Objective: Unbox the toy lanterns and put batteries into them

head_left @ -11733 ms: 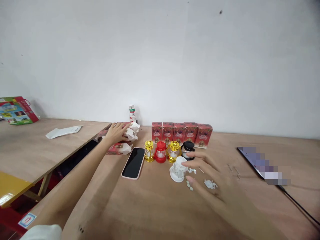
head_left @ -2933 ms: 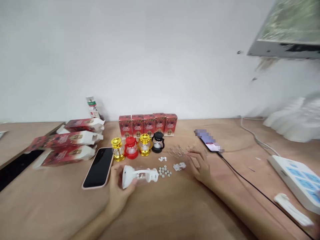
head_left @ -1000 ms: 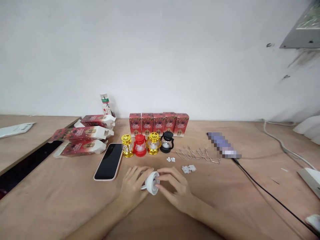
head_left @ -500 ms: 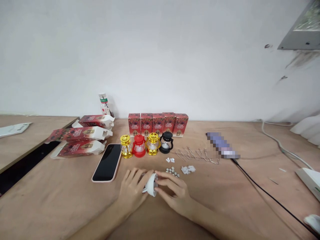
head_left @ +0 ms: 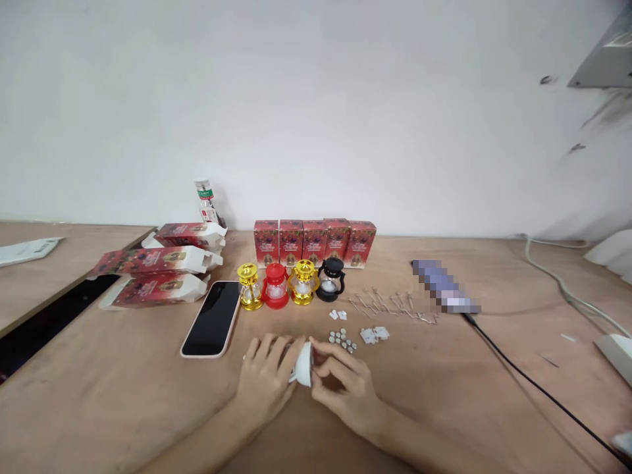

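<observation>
1. The white plastic lantern [head_left: 305, 364] lies on its side between the hands; compared with a second ago, its round base is turned nearly edge-on, so its hollow underside no longer shows.
2. The left hand [head_left: 265, 370] is wrapped around the lantern's body, clamped on it.
3. The right hand [head_left: 349, 390] has its fingers bent in at the base, thumb and forefinger closer together than half a second ago; whether they pinch something small, I cannot tell. My judgement: the work is centred on that underside, with the left hand steadying.
4. Just beyond the hands, on the brown surface [head_left: 123, 368], lie round silver button cells [head_left: 344, 343], translucent white plastic pieces [head_left: 368, 336], smaller white bits [head_left: 342, 315] and thin bent metal wires [head_left: 378, 304].
5. Behind, upright in a row: a gold lantern [head_left: 251, 293], a red lantern [head_left: 275, 289], a second gold lantern [head_left: 303, 283] and a black lantern [head_left: 330, 284], backed by five red printed boxes [head_left: 315, 243].
6. Left of them: a pink-edged black phone [head_left: 212, 320] and opened red-and-white cartons [head_left: 165, 261].
7. Right: a lit phone [head_left: 437, 284] on a black cable [head_left: 523, 376]; beyond everything, a pale wall [head_left: 316, 118].
</observation>
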`<action>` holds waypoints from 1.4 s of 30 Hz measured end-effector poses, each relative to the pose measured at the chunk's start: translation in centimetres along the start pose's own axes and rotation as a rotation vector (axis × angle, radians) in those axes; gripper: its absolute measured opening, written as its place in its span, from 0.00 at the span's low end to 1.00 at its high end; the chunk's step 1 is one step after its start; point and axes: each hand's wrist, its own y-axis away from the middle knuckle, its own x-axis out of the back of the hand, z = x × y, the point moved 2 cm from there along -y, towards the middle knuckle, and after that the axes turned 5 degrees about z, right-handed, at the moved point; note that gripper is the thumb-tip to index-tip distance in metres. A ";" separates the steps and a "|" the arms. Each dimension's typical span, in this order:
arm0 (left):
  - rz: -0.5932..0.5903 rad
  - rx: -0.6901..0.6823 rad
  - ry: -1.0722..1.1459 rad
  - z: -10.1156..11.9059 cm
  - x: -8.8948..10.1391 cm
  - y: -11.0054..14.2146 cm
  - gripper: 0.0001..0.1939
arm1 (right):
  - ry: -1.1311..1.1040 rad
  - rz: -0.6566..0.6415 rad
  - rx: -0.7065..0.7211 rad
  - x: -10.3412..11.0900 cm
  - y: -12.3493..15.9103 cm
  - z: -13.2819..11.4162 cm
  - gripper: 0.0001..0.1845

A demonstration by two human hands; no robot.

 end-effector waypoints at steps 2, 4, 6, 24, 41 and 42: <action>-0.002 0.003 -0.013 -0.1 0.0 0.0 0.15 | -0.015 0.016 -0.020 0.0 -0.1 0.0 0.09; -0.012 0.012 -0.027 -0.2 0.0 0.0 0.15 | -0.026 0.027 -0.036 -0.1 -0.2 0.0 0.10; -0.026 0.017 -0.025 -0.4 -0.1 0.1 0.15 | -0.032 0.020 -0.032 -0.1 -0.3 -0.1 0.09; -0.007 0.108 0.094 -3.0 -0.4 -0.1 0.14 | 0.700 -0.051 0.303 5.5 0.3 5.7 0.09; 0.091 0.164 0.391 -3.1 -0.3 -0.1 0.10 | 0.840 0.008 0.190 6.0 0.9 4.7 0.05; 0.098 0.162 0.393 -3.2 -0.3 -0.2 0.10 | 0.774 0.028 0.211 5.8 0.8 4.2 0.04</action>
